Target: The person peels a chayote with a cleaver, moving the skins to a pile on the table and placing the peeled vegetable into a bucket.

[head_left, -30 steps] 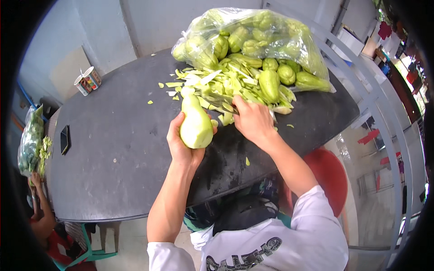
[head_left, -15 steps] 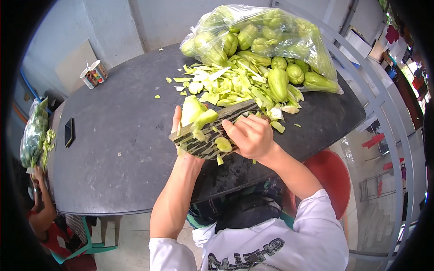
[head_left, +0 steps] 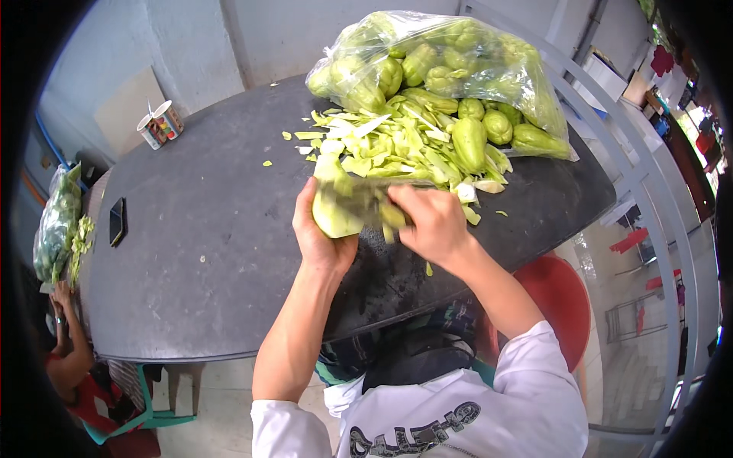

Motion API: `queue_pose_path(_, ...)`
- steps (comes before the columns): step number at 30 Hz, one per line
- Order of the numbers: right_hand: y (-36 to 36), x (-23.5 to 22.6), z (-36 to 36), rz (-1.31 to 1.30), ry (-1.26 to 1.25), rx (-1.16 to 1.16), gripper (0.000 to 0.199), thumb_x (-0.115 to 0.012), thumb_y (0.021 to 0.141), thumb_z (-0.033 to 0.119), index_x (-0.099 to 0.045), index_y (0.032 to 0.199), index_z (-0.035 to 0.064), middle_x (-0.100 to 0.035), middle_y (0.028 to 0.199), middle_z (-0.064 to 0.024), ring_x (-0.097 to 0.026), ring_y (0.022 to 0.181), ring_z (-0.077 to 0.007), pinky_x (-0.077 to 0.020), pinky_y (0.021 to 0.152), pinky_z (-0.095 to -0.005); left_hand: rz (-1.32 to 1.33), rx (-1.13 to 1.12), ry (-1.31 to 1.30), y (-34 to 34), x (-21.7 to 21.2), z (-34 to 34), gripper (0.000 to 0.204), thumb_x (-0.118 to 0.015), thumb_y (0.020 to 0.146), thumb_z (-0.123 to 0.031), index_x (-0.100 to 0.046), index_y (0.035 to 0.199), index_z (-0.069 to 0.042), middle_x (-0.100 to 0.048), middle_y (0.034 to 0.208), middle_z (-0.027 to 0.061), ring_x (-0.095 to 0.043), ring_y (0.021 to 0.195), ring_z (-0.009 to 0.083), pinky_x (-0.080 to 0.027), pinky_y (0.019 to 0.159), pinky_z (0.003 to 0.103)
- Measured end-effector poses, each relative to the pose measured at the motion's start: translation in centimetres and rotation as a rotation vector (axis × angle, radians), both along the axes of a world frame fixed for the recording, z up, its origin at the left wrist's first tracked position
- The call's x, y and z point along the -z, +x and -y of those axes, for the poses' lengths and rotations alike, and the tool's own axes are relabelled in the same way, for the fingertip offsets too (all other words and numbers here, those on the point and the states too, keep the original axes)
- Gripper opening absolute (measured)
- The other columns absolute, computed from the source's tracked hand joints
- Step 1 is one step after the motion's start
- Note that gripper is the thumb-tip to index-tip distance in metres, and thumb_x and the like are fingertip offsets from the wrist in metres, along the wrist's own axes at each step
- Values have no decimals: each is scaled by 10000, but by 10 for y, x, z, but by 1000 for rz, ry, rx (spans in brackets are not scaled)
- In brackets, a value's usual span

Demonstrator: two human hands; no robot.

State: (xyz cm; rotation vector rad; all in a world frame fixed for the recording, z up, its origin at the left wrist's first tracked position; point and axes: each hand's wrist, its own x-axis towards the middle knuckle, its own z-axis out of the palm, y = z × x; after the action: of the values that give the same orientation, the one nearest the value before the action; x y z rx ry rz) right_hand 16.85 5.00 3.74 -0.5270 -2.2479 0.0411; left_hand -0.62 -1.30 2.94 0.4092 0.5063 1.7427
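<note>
My left hand [head_left: 324, 248] is closed round a pale green chayote [head_left: 334, 216] whose skin looks peeled, above the near part of the dark table [head_left: 198, 252]. My right hand [head_left: 435, 225] grips a broad knife [head_left: 366, 197], its blade blurred by motion and crossing in front of the chayote. Bits of green peel cling to the blade; the handle is mostly hidden in my fingers. Just beyond my hands lies a heap of peelings [head_left: 405, 145], with whole chayotes [head_left: 469, 143] at its right side.
A clear plastic bag [head_left: 450, 57] full of chayotes lies at the back right. Two cups [head_left: 160, 126] and a phone [head_left: 117, 221] sit toward the left. A red stool [head_left: 553, 305] stands right of me; at far left another person's arm [head_left: 72, 324] works beside a second bag [head_left: 57, 221].
The knife has swung up and tilted, so its broad face no longer hides the chayote. My right hand has shifted slightly right, and more of my left hand's grip shows.
</note>
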Motion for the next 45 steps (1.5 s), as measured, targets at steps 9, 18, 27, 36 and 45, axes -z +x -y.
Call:
queue_pose_path(9, 2, -9, 8, -118, 57, -199, 297, -692, 713, 5, -666, 1009, 6, -678, 742, -121, -673, 619, -301, -531, 572, -378, 9, 37, 51, -5, 8, 2, 495, -515, 961, -477, -604, 1209, -58, -668, 1105, 122, -648, 1017, 247, -546, 854, 398)
queue_pose_path(18, -2, 0, -8, -33, -186, 68, 326, -689, 718, 13, -643, 1037, 61, -690, 781, -172, -693, 713, -355, -549, 623, -415, -14, -20, 13, 3, -8, 5, 497, -491, 969, -484, -589, 1248, -85, -655, 1108, 96, -632, 986, 236, -530, 770, 396)
queue_pose_path(27, -11, -4, -32, 168, -64, 352, 163, -656, 804, 94, -560, 935, 84, -681, 697, -156, -688, 653, -367, -544, 572, -473, -51, 46, 45, -4, 1, 1, 512, -467, 981, -484, -601, 1233, -58, -661, 1031, 117, -652, 916, 251, -540, 730, 387)
queue_pose_path(36, -3, 4, -2, -130, 108, -202, 427, -783, 689, 97, -650, 1075, -29, -681, 778, -136, -675, 655, -311, -533, 603, -399, 206, -111, -96, -8, 5, -5, 573, -424, 1008, -546, -628, 1145, -29, -674, 1002, 131, -654, 922, 244, -549, 845, 420)
queue_pose_path(45, -13, -1, 11, -24, 401, -71, 258, -670, 802, 129, -651, 1027, 3, -541, 644, -11, -596, 579, -184, -478, 548, -323, 312, 14, -77, -14, 7, -3, 607, -533, 945, -568, -634, 1106, 9, -687, 954, 125, -677, 896, 233, -573, 801, 356)
